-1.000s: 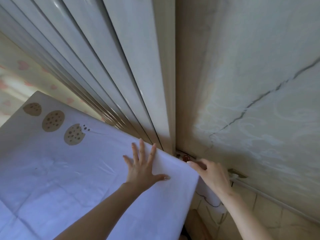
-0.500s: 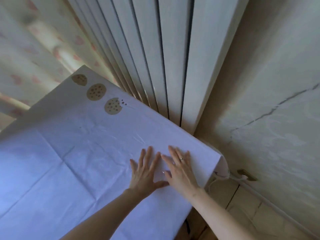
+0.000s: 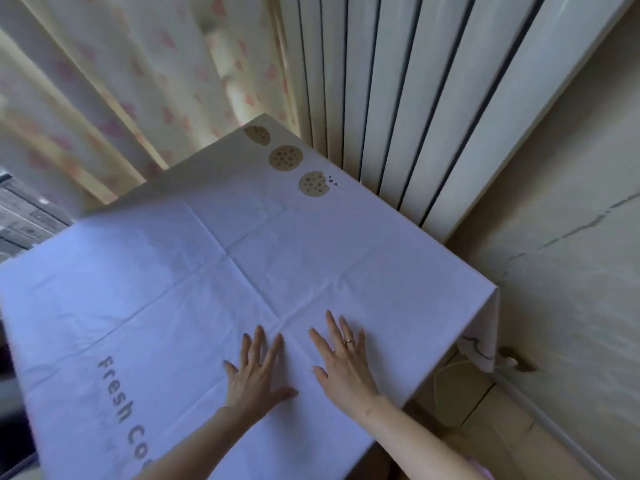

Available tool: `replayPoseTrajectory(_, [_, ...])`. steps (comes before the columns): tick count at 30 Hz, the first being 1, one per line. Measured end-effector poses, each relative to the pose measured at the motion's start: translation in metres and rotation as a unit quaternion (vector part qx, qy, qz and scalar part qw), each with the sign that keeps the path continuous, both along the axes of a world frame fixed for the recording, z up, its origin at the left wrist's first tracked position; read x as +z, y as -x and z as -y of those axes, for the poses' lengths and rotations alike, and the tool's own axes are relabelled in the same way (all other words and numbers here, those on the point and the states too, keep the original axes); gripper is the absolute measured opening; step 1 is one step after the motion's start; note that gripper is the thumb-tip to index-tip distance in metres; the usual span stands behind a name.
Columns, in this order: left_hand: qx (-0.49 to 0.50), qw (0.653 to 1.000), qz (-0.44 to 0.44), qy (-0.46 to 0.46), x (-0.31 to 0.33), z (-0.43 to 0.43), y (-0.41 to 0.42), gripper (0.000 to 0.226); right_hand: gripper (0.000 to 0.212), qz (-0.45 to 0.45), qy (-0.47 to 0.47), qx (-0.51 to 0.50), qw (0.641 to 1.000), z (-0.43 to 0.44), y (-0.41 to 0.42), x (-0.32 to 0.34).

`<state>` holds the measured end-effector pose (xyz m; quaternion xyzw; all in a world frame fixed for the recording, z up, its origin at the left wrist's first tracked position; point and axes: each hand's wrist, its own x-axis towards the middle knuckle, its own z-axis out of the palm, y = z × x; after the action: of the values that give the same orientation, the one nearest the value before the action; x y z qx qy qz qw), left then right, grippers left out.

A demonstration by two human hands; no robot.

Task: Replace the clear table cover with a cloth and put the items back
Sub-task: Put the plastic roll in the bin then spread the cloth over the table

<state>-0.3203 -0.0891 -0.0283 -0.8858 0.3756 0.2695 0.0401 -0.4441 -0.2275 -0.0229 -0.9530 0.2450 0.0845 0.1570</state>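
Cloth (image 3: 242, 271) spread over table, creases showing, corner draped at right. Left hand (image 3: 254, 370) & right hand (image 3: 344, 362) flat, fingers straight, pressing cloth, grasping nothing. Items not in view; putting back apparently left.

Soft daylight, blurred, edges warped

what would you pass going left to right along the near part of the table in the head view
"Fresh Co" lettering → left hand → right hand → hanging cloth corner → cracked wall. Both hands lie flat on the cloth.
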Motion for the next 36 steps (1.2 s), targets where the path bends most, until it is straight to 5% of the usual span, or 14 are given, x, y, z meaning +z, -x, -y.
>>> replayPoseTrajectory(6, [0.013, 0.998, -0.034, -0.051, 0.015, -0.088, 0.002, 0.109, 0.077, -0.083, -0.079, 0.018, 0.993, -0.08, -0.007, 0.011])
replayPoseTrajectory(13, [-0.003, 0.995, -0.046, -0.088, 0.021, -0.163, 0.015, 0.122, 0.106, -0.219, -0.1, 0.015, 0.97, -0.159, 0.005, 0.013])
replayPoseTrajectory(27, [-0.072, 0.987, -0.005, -0.14, 0.016, -0.188, 0.032, 0.121, 0.113, -0.237, -0.038, 0.019, 0.971, -0.174, 0.013, 0.005])
replayPoseTrajectory(31, [-0.053, 0.996, 0.062, -0.04, 0.023, -0.161, 0.01, 0.095, 0.095, -0.231, -0.058, 0.014, 0.971, -0.167, 0.001, 0.015])
replayPoseTrajectory(36, [-0.019, 1.0, 0.019, -0.005, 0.043, -0.097, -0.04, 0.068, 0.059, -0.071, -0.075, -0.021, 0.994, -0.11, -0.032, 0.031])
